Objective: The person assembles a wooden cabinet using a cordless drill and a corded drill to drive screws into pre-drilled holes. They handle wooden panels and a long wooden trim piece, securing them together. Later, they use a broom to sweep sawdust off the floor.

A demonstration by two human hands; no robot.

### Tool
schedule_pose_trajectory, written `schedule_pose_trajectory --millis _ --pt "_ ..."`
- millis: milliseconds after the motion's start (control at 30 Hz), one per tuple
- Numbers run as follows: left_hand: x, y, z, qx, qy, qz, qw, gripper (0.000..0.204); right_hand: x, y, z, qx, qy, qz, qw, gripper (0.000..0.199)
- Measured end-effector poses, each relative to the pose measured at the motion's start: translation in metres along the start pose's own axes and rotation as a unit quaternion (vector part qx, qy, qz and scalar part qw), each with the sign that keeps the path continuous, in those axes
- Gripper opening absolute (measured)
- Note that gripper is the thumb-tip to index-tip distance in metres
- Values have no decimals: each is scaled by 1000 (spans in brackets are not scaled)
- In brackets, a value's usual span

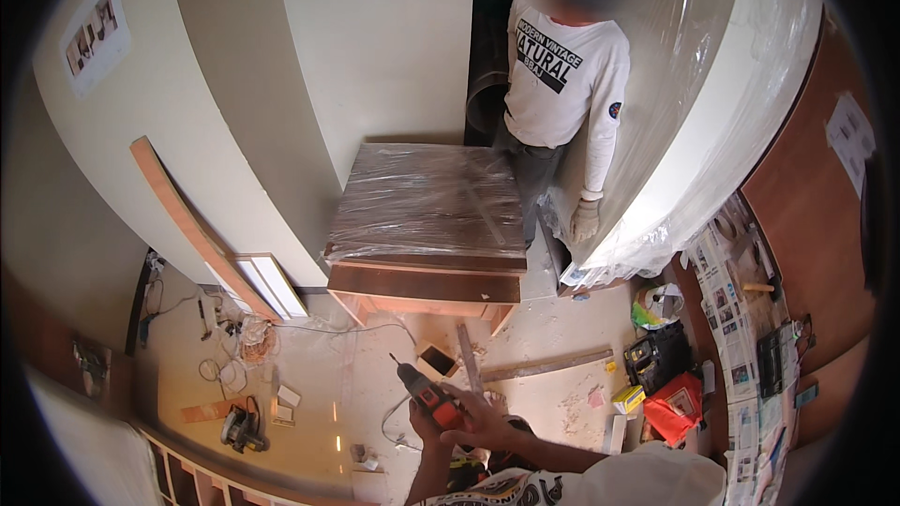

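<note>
I hold a red and black cordless drill (434,401) over the floor, its bit pointing up and to the left. My left hand (424,424) is closed around its lower left side. From the right, my right hand (476,421) grips the back of the drill, fingers partly hidden. Beyond the drill stands a brown wooden cabinet (427,283), its top wrapped in clear plastic film (422,192). Another person (562,84) in a white long-sleeved top stands behind the cabinet's right side, a gloved hand (585,219) hanging down.
Wooden strips (548,364) and a small open box (438,361) lie on the dusty floor. A circular saw (244,426) and cables are at the left. A black tool case (656,356) and red bag (673,408) sit at the right. One long board (192,215) leans on the wall.
</note>
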State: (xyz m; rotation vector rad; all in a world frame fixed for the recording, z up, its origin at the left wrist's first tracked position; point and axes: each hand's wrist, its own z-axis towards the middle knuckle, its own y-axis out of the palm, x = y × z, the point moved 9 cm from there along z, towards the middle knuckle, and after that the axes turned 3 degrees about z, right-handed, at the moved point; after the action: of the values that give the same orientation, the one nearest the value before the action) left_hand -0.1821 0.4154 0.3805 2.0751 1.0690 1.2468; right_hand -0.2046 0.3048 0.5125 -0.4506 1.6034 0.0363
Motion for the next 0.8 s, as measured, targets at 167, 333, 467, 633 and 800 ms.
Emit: schedule_pose_trajectory --millis 167,333,467,633,800 --pt "59 50 -35 37 45 196 979 15 -39 -10 2 61 -102 -8 993 114" --pt "75 58 -57 17 45 254 966 16 -37 -9 -2 77 -135 -56 986 92" --pt "83 35 -67 27 43 281 958 19 -30 -7 2 82 -53 53 994 73" --pt "92 9 -66 39 4 337 941 19 4 -6 12 65 82 142 984 51" --pt "113 -24 -41 116 23 272 955 20 -17 -23 46 46 61 167 983 42"
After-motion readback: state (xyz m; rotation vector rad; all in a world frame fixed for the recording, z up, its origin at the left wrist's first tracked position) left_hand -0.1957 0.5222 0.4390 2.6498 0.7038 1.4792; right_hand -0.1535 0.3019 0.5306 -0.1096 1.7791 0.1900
